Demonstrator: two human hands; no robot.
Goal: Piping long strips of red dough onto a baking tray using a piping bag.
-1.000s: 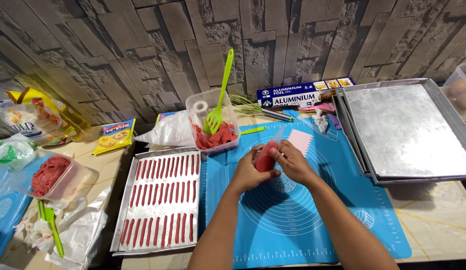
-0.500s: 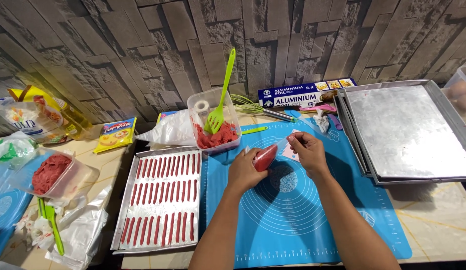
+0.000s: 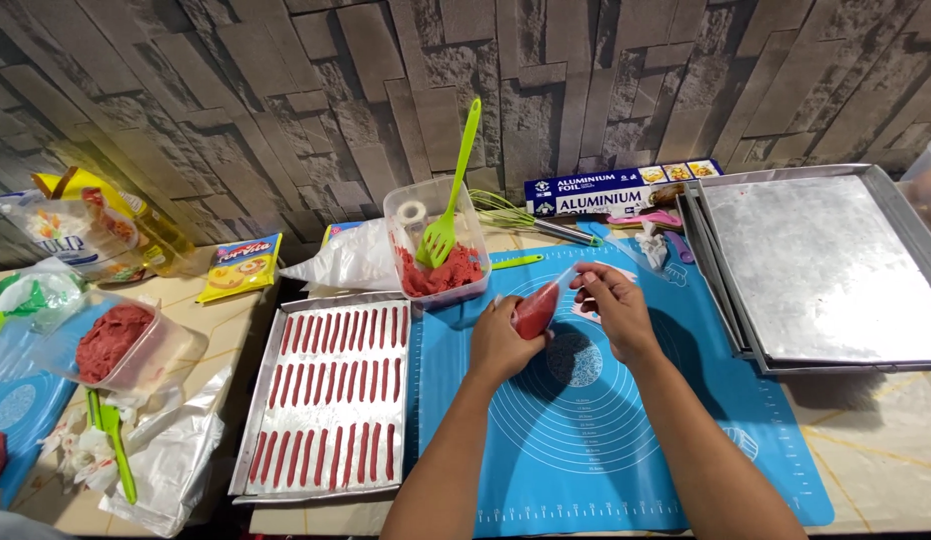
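Big blue silicone mat covers the middle of the table, with a stack of empty metal trays off to its right. On the left sits a baking tray lined with neat rows of thin red strips. Behind that, a clear tub of red paste with a green spatula stuck in it. Over the mat, the left hand is wrapped around a piping bag full of red paste, and the right hand pinches the bag's clear upper end.
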